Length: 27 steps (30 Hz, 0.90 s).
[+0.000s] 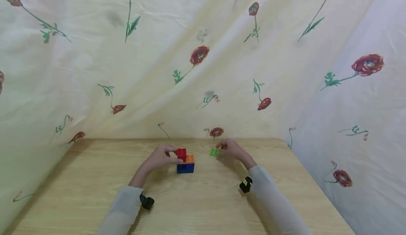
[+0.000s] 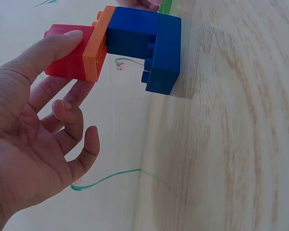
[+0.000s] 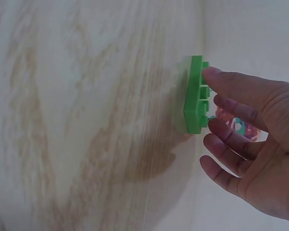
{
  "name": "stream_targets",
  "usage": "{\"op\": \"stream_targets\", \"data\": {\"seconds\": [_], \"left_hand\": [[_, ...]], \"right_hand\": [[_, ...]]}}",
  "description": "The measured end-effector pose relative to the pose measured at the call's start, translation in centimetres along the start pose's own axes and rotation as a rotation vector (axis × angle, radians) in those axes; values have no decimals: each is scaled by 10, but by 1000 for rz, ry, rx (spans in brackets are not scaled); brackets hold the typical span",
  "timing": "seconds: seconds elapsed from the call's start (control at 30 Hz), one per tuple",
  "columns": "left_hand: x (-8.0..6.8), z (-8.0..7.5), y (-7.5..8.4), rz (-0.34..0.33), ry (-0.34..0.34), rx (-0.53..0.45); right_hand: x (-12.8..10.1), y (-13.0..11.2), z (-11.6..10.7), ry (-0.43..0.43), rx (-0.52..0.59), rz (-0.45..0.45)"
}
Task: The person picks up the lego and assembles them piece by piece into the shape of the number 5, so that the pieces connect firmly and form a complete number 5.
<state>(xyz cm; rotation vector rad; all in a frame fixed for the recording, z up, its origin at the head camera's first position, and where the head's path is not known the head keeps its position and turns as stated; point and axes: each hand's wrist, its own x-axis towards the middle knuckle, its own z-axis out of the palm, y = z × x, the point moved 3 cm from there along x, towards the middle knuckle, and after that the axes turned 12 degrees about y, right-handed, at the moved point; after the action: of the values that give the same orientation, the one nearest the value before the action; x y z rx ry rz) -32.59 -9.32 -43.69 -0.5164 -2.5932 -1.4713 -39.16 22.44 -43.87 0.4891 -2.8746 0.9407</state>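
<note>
A small stack stands mid-table: a red brick on an orange plate on blue bricks. My left hand pinches the red brick, thumb on one side and fingers on the other. To the right of the stack a flat green brick lies on the wooden table. My right hand rests its nearly straight fingertips on the green brick's studded top.
A cream cloth printed with red flowers hangs behind the table and along both sides. Bare wood stretches between the bricks and the near edge. A black camera sits on each wrist.
</note>
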Motion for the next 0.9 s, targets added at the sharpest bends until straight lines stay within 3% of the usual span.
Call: {"op": "stream_targets", "data": {"seconds": [0.37, 0.9], "left_hand": [[-1, 3, -2, 1, 5, -1], [-1, 1, -1, 10, 7, 25]], "right_hand": [[4, 6, 9, -35, -7, 59], [9, 2, 11, -82, -24, -14]]}}
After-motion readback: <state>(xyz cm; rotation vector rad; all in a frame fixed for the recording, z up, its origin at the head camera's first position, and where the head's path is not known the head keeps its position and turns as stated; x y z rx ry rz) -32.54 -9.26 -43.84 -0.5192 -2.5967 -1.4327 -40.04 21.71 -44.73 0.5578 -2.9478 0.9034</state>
